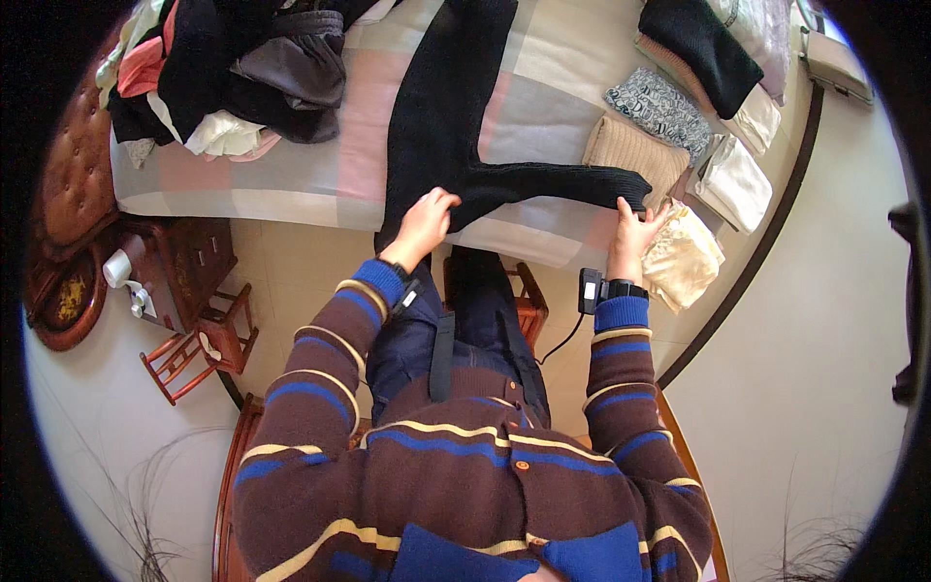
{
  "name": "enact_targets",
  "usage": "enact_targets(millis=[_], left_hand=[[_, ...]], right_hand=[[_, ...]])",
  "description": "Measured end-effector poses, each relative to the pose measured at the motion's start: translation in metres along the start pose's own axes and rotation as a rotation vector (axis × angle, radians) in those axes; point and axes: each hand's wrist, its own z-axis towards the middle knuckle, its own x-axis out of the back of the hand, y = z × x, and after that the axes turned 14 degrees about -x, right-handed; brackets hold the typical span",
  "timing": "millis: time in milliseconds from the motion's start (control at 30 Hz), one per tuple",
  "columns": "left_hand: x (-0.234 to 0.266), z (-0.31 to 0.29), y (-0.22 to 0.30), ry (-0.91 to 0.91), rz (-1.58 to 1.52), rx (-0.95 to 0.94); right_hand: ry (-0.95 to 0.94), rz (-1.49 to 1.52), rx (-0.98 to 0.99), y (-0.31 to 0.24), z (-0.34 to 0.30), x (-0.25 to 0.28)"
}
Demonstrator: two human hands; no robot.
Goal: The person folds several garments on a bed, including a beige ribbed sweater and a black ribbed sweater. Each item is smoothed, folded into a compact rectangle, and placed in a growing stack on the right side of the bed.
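Observation:
A black knit sweater (433, 116) lies spread over the near edge of the bed, one sleeve stretched out to the right. My left hand (424, 225) is on the sweater's near edge beside the base of that sleeve, its fingers curled and pinching the knit. At the ribbed cuff, my right hand (635, 241) grips the sleeve end between thumb and fingers. Close beyond the right hand are a folded beige ribbed knit (635, 155) and a cream-yellow folded cloth (685, 257).
A heap of mixed clothes (262, 78) covers the far left of the checked bedspread (291, 189). Along the right are a folded patterned garment (661, 112), a white folded cloth (733, 184) and a folded black knit (703, 48). A wooden cabinet (189, 262) and small chair (218, 344) stand left.

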Motion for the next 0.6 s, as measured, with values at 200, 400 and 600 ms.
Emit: enact_targets(millis=[200,400,600], left_hand=[[-0.055,0.034,0.007,-0.137,-0.075,0.203],[-0.062,0.033,-0.006,-0.423,-0.243,0.292],[-0.022,0.061,0.062,0.083,-0.346,0.021]], right_hand=[[-0.052,0.432,-0.226,0.026,0.043,0.005],[-0.574,0.603,-0.425,0.017,0.038,0.002],[-0.628,0.225,-0.066,-0.007,-0.075,-0.043]])
